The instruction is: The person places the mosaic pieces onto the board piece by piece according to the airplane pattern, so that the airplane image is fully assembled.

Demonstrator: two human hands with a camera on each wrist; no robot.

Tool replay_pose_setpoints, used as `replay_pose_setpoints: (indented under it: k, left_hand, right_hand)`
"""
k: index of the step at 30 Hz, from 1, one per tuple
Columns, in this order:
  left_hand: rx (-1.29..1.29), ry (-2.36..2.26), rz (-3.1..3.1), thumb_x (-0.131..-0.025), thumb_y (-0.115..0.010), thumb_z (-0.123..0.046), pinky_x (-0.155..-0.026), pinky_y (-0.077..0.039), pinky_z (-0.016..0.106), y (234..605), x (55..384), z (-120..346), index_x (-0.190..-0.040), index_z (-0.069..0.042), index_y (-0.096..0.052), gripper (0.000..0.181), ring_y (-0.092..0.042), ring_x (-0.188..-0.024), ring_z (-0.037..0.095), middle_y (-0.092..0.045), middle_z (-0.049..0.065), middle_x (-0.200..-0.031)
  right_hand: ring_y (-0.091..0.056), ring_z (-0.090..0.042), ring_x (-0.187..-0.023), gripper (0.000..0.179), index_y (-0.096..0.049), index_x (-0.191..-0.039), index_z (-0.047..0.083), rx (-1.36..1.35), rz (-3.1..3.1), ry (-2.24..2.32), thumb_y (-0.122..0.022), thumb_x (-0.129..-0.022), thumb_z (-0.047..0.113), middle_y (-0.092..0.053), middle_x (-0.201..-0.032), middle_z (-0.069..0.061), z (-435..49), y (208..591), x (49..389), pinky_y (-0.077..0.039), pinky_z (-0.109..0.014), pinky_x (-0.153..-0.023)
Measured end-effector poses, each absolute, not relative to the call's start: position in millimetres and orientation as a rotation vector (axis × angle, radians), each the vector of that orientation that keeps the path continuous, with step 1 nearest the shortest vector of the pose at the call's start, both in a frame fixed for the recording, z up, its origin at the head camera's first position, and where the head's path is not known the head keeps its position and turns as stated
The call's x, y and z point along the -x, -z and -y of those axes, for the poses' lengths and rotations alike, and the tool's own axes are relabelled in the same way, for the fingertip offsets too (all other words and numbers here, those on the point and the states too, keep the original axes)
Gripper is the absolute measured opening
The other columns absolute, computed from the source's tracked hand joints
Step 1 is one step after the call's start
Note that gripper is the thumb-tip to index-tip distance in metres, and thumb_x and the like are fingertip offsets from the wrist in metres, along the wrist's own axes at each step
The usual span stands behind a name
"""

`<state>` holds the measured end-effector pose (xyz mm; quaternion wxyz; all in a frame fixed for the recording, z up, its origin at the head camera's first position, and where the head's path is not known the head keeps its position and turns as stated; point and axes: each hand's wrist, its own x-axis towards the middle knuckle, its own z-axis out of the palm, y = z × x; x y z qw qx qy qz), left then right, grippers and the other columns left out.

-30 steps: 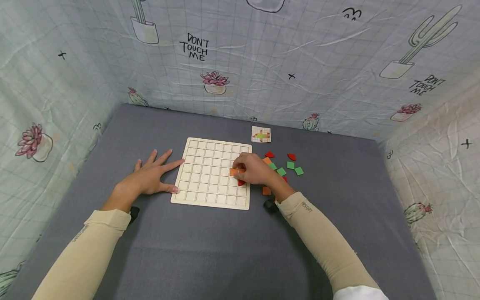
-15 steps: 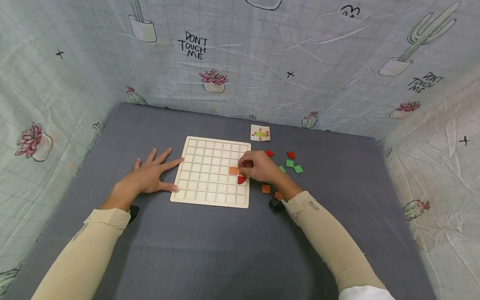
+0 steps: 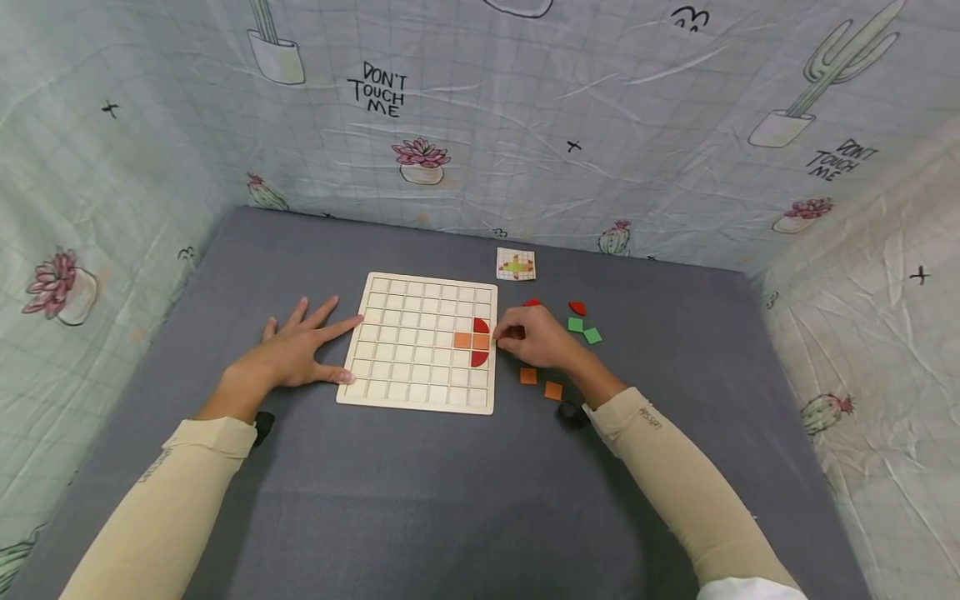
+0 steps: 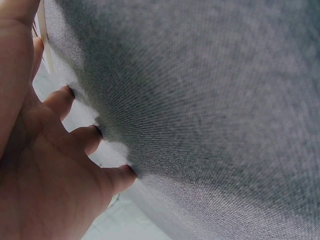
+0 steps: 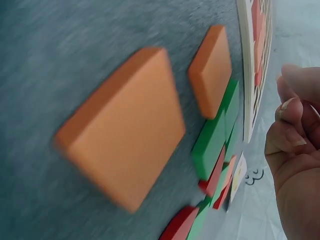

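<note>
My left hand (image 3: 288, 350) lies with its fingers spread at the left side of a light wooden grid board (image 3: 405, 367), index fingertip and thumb on its edge. In the left wrist view, the other fingertips (image 4: 127, 172) rest on the grey cloth. My right hand (image 3: 536, 336) hovers just beyond the board's right edge, fingers loosely bent, nothing visible between them. On the grid are two orange square tiles (image 3: 462, 340) side by side. A red quarter-round tile (image 3: 481, 325) lies above the right one, and another red quarter-round tile (image 3: 478, 359) below it.
Right of the board lie loose orange tiles (image 3: 553, 391), green tiles (image 3: 575, 324) and red tiles (image 3: 577, 308); my right hand hides some in the head view. A small pattern card (image 3: 516, 264) lies behind the board. A printed cloth wall (image 3: 525, 183) closes the back.
My right hand has moved right, off the grid, uncovering the right orange tile and the upper red tile. My left hand keeps its place on the board's edge.
</note>
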<state>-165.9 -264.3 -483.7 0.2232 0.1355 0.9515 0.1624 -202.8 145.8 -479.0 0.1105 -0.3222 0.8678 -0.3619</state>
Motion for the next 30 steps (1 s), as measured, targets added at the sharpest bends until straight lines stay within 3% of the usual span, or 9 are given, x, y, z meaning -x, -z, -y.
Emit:
replay_pose_setpoints:
  k: [11, 19, 30]
  left_hand:
    - [-0.368, -0.448, -2.617, -0.082, -0.075, -0.069, -0.114, 0.001, 0.085, 481.9, 165.6, 264.4, -0.167, -0.036, -0.022, 0.106, 0.008, -0.159, 0.057, 0.002, 0.015, -0.178]
    - [-0.369, -0.432, -2.615, -0.082, -0.073, -0.071, -0.114, 0.001, 0.085, 481.7, 166.8, 263.6, -0.167, -0.037, -0.02, 0.107, 0.008, -0.158, 0.057, 0.002, 0.015, -0.178]
    - [-0.364, -0.43, -2.607, -0.082, -0.074, -0.07, -0.115, 0.002, 0.085, 481.4, 167.0, 264.2, -0.167, -0.037, -0.02, 0.106, 0.009, -0.159, 0.056, 0.003, 0.014, -0.178]
  right_hand:
    - [-0.056, -0.012, -0.074, 0.009, -0.079, -0.099, 0.002, 0.916, -2.536, 1.042, -0.072, -0.094, -0.002, -0.076, -0.1, -0.012, -171.0, 482.0, 189.5, -0.049, -0.026, -0.067]
    - [-0.053, -0.012, -0.073, 0.007, -0.079, -0.096, 0.007, 0.882, -2.57, 0.969, -0.08, -0.09, 0.004, -0.073, -0.093, -0.005, -191.6, 487.8, 175.1, -0.046, -0.027, -0.066]
    - [-0.056, -0.014, -0.076, 0.02, -0.077, -0.097, 0.008, 0.906, -2.611, 0.88, -0.09, -0.083, 0.015, -0.068, -0.089, -0.002, -200.7, 492.4, 166.5, -0.048, -0.027, -0.07]
